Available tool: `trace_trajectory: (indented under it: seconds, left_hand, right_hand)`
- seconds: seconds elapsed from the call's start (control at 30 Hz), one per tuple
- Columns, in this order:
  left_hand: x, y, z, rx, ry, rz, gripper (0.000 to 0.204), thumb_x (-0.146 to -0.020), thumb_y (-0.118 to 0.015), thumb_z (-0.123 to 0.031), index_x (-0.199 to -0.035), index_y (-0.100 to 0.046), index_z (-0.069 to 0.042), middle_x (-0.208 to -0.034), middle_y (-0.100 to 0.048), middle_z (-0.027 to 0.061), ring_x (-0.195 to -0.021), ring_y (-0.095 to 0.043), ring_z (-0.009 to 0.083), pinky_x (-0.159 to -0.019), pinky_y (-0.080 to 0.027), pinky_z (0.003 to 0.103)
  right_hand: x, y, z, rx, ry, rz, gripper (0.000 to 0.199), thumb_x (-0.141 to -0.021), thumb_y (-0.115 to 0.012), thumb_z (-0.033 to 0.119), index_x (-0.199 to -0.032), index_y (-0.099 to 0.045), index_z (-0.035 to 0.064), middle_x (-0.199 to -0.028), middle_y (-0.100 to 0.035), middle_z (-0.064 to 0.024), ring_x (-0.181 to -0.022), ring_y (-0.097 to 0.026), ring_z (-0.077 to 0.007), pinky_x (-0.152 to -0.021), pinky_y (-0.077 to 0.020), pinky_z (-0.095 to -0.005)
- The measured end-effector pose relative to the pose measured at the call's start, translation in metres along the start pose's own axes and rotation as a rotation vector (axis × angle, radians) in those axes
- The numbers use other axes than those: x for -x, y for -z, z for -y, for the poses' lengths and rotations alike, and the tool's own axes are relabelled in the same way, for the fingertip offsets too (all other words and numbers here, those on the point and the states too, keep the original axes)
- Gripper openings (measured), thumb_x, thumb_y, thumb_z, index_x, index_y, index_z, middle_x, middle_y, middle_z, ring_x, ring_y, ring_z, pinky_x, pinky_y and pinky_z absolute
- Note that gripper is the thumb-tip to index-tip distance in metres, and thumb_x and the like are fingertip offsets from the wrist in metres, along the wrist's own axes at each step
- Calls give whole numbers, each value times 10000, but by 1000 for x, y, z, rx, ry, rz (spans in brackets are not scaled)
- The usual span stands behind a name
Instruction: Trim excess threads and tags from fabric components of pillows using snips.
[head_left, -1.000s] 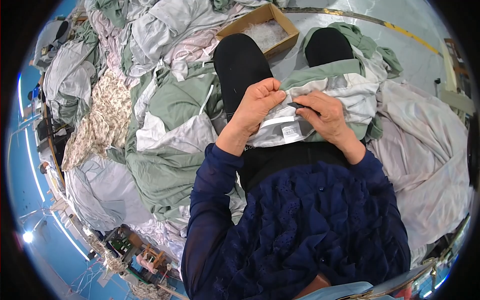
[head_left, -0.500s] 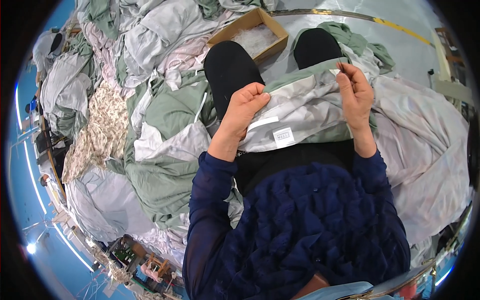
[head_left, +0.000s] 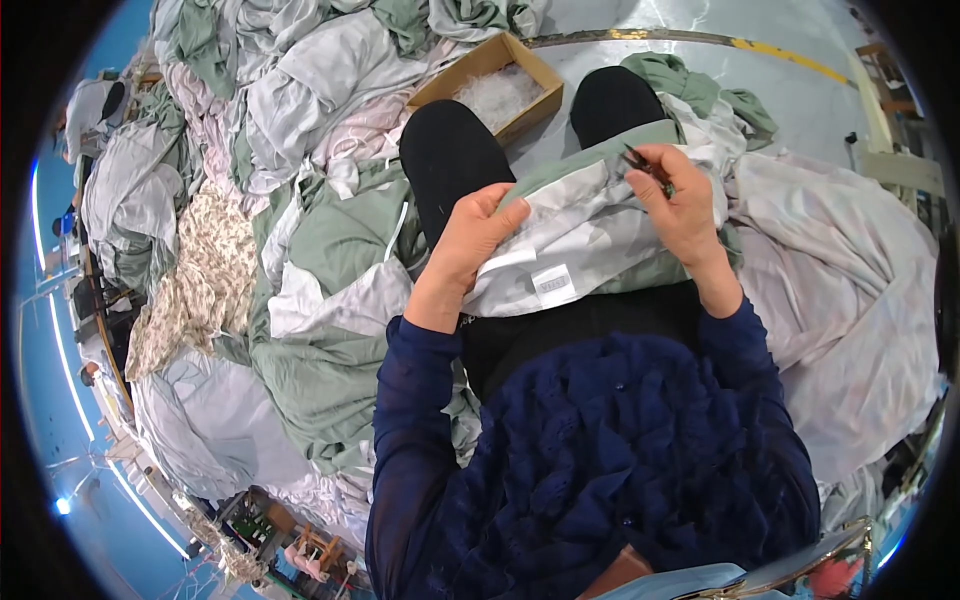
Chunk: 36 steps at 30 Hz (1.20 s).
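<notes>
Pinching left hand (head_left: 468,242): closed; left end of the green-and-white cloth (head_left: 610,222) is gripped between thumb and fingers.
Right hand (head_left: 680,205): closed; small dark snips (head_left: 637,159) are held between thumb and fingers; whether the blades are parted cannot be told.
Snips: held over the right part of the cloth, tips pointed away and to the left; contact with the cloth cannot be told.
Cloth: spread over the black-clad lap (head_left: 580,335), long axis slanted from near left to far right.
Green band (head_left: 583,163): seen along the far edge; its right stretch is nearer the right hand.
White label (head_left: 553,286): placed at the near edge, right of the left hand, which is the nearer one.
Cloth from hands: extended rightward from the left hand; located under and left of the right hand.
</notes>
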<state>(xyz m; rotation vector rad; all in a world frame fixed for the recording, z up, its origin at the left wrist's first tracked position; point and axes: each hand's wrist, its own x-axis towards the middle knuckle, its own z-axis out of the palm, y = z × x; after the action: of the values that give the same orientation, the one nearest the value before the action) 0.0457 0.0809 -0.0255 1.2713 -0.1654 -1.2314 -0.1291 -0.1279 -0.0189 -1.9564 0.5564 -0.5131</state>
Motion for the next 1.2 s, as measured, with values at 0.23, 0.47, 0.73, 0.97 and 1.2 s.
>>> trace_trajectory:
  seconds: [0.23, 0.47, 0.73, 0.97, 1.2]
  left_hand:
    - [-15, -19, -27, -1214, -192, 78, 584, -735, -793, -238, -1163, -590, 104, -964, -689, 165, -846, -659, 202, -806, -508, 285]
    - [-76, -28, 10, -1111, -352, 8, 478, -761, -772, -212, -1108, -639, 89, -976, -701, 147, -874, -660, 217, -807, -507, 311]
    - [-55, -33, -2, -43, 221, 229, 241, -894, -703, -111, -1083, -681, 36, -913, -714, 66, -746, -662, 97, -674, -534, 240]
    - [-41, -37, -5, 1, 152, 262, 218, -917, -686, -137, -1052, -692, 34, -928, -717, 54, -765, -667, 94, -687, -541, 232]
    - [-37, -39, -4, -75, 77, 291, 204, -918, -695, -178, -1017, -715, 0, -852, -703, -4, -691, -606, 27, -601, -477, 190]
  right_hand:
    - [-4, -2, -2, 89, 76, -58, 221, -877, -696, 60, -1066, -610, -13, -858, -604, -22, -745, -537, -73, -662, -448, -234]
    - [-4, -5, -29, -42, -44, -94, 220, -873, -692, 47, -1069, -617, -19, -836, -600, -3, -730, -532, -65, -660, -444, -229]
    - [1, 10, -5, 66, 100, 174, 312, -767, -733, -5, -1071, -675, 32, -882, -631, -62, -705, -594, -158, -635, -481, -269]
    - [-10, 19, 13, 246, 329, 221, 379, -698, -762, -4, -1067, -696, 53, -876, -632, -89, -714, -614, -240, -622, -490, -311]
    - [-9, 24, 20, 261, 377, 223, 386, -682, -777, 13, -1057, -703, 63, -875, -638, -88, -744, -630, -252, -635, -502, -334]
